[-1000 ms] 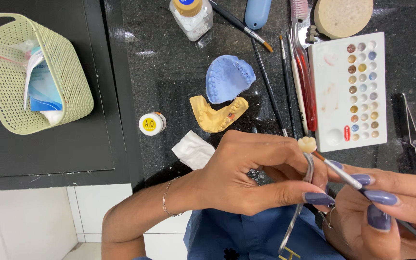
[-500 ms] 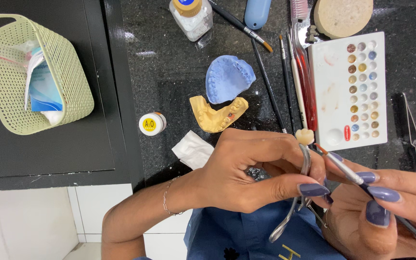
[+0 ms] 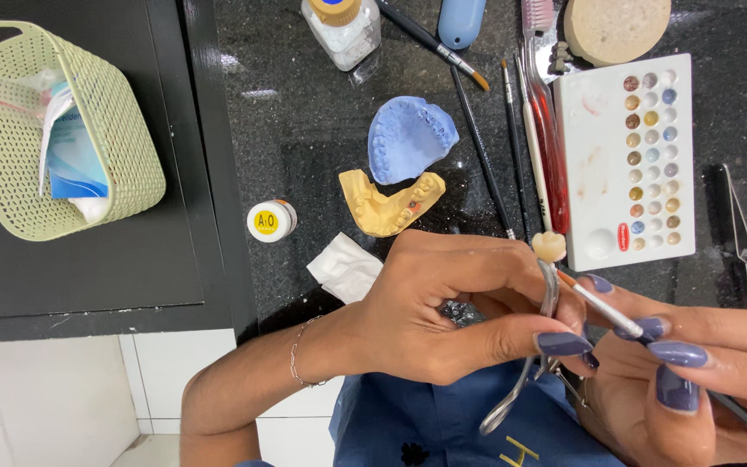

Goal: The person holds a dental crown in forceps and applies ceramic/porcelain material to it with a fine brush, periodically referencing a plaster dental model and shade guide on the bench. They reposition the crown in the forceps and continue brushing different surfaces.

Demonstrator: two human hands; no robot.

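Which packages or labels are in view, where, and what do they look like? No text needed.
Small round white jar with yellow label on its lid: on the black counter, left of the yellow dental cast.
Clear bottle with gold cap bearing a blue label: top centre, white powder inside.
Blue and white flat packet: inside the pale green plastic mesh basket, far left.
Small red sticker: lower part of the white colour palette.

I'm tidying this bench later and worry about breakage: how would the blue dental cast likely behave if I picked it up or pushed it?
The blue dental cast looks like solid moulded stone, so probably stiff and fairly heavy for its size. Its thin tooth ridges seem prone to chipping. Lying flat on the glossy black counter, it would likely slide rather than roll or tip.
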